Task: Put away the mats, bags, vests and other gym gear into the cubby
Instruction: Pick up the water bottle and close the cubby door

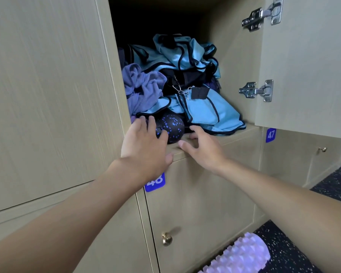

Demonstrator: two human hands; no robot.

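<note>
Your left hand (144,142) lies flat, fingers straight and slightly spread, resting on the left side of the black blue-speckled ball (172,126) at the cubby's (234,134) front edge, below the blue vests (205,113) and purple towel (142,89). Your right hand (203,144) is loosely spread, holding nothing, fingertips at the shelf lip beside the ball.
</note>
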